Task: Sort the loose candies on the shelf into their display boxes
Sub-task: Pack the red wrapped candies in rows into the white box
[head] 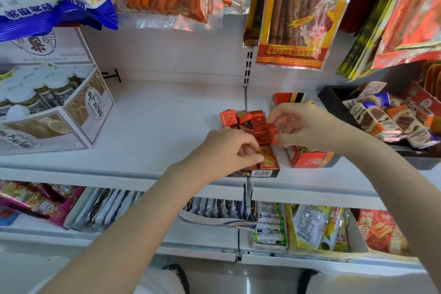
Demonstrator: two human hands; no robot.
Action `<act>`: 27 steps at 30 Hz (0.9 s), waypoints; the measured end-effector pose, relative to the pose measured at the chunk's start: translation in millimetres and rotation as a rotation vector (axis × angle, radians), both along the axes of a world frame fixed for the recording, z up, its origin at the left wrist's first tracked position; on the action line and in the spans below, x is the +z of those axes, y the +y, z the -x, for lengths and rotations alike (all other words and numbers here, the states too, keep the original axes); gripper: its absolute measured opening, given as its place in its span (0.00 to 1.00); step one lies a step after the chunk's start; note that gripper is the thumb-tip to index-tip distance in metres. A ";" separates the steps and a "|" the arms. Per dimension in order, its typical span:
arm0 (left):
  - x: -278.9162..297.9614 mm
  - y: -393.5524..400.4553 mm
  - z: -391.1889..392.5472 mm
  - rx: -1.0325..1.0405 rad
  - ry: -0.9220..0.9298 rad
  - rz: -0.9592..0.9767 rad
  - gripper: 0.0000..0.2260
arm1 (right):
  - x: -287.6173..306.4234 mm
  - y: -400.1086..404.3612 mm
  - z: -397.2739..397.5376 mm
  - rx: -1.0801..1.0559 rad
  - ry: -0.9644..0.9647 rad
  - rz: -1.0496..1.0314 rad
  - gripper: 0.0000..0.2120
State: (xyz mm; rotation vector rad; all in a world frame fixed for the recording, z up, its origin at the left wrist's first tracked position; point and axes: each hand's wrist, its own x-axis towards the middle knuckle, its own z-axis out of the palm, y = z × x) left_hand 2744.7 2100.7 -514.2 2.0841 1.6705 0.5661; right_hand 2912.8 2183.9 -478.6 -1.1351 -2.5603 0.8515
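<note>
Several red foil candies (pixel 243 117) are heaped in a low dark display box (pixel 262 172) at the front of the white shelf (pixel 155 126). My left hand (pixel 229 148) rests on the box's left side, its fingers curled onto the red candies there. My right hand (pixel 307 126) hovers just right of the heap and pinches one red candy (pixel 274 135) between thumb and fingers. A red and orange display box (pixel 310 160) stands right beside it, mostly hidden under my right hand.
A black tray (pixel 334 102) of wrapped chocolate bars fills the right end of the shelf. A large white carton (pixel 78 114) of lidded jars stands at the left. Snack bags hang above; more packets fill the lower shelf.
</note>
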 end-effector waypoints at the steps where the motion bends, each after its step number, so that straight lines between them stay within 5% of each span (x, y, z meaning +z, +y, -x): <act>1: -2.1 2.8 -4.4 -0.013 0.005 0.018 0.11 | 1.3 -1.1 -2.7 0.008 0.023 0.055 0.14; 10: 0.3 16.2 -10.3 -0.090 -0.021 0.141 0.12 | 6.1 -8.4 -29.4 -0.018 0.317 0.392 0.04; 15: 0.2 20.6 -9.9 -0.047 -0.023 0.137 0.12 | 0.6 -5.1 -32.3 -0.136 0.400 0.496 0.08; 22: -0.8 18.0 -21.7 -0.033 -0.034 0.156 0.15 | -0.7 -2.5 -30.7 -0.253 0.400 0.427 0.10; 27: 4.3 20.9 -14.2 -0.039 -0.225 0.243 0.14 | 1.3 -5.1 -29.9 -0.246 0.382 0.402 0.09</act>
